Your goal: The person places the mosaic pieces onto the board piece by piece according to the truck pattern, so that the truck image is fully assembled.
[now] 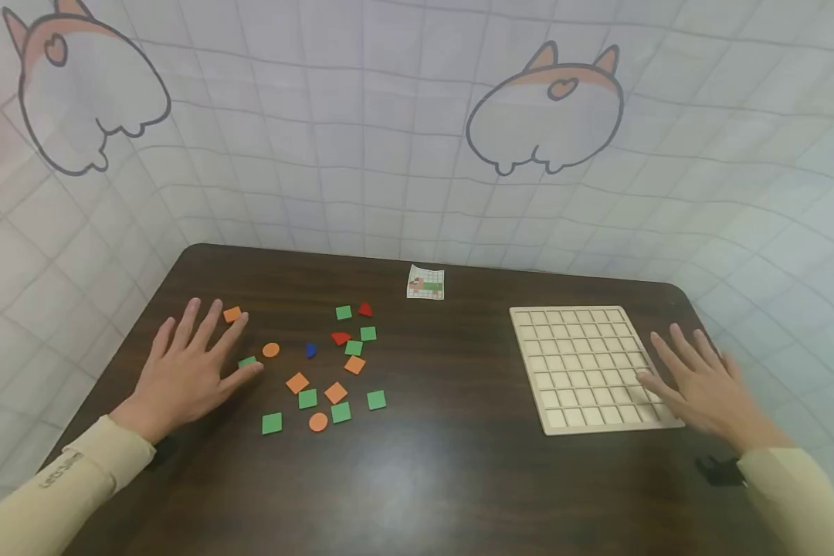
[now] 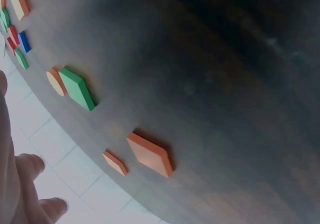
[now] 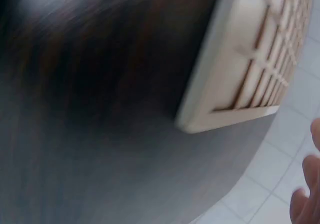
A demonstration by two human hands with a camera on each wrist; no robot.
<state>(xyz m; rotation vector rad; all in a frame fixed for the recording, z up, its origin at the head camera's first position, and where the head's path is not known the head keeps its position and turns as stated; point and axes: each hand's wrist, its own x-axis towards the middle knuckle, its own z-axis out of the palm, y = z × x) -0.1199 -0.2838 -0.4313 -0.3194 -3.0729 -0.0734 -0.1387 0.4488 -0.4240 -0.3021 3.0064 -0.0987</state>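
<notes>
My left hand is spread flat over the left side of the table, fingers straight, holding nothing. By its fingertips lie an orange square tile and a green square tile, the latter partly hidden by the thumb side. In the left wrist view, an orange tile lies below the hand's side. At the right edge of a pale wooden grid board, my right hand is held with fingers extended, thumb overlapping the board's edge. The board's corner shows blurred in the right wrist view.
Several green squares, orange squares, orange discs, red pieces and a blue piece are scattered left of centre. A small printed pattern card lies at the back. White tile-patterned curtain surrounds the dark table.
</notes>
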